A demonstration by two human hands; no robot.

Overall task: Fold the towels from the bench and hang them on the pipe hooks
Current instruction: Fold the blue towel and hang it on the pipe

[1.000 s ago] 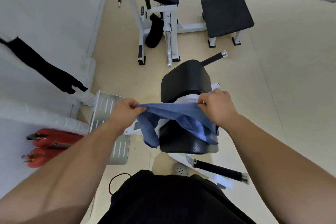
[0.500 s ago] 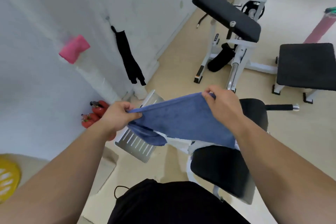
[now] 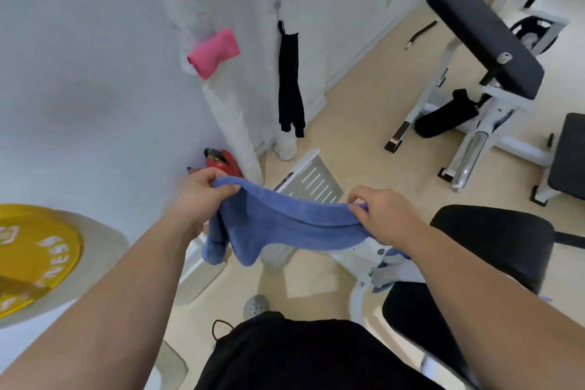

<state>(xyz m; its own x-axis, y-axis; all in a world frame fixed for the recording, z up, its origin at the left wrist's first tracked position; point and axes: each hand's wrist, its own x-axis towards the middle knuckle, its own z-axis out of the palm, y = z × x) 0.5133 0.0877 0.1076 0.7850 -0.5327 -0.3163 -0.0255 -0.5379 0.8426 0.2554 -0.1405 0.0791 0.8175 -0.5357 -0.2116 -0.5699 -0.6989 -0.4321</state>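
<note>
- The blue towel (image 3: 285, 225) hung in the air between both hands, in front of the person's waist, clear of the floor and of the bench.
- The left hand (image 3: 202, 196) pinched the towel's left top corner: the fingers (image 3: 226, 188) curled over the upper edge with the cloth wrapped round them, closed on it.
- The right hand (image 3: 384, 215) gripped the right end of the same edge, fingertips (image 3: 357, 209) closed down onto the fold, the thumb side hidden behind the cloth.
- Between the two grips the top edge sagged slightly; below the left hand two loose ends drooped lower than the rest.
- The black bench pad (image 3: 493, 241) lay to the right, near, just behind the right forearm; pale cloth showed beside it, too blurred to tell further.
- On the far left wall a white wrapped pipe (image 3: 231, 123) ran down to the floor, with a pink towel (image 3: 213, 52) hanging on it.
- A black garment (image 3: 289, 82) hung further right on the same wall.
</note>
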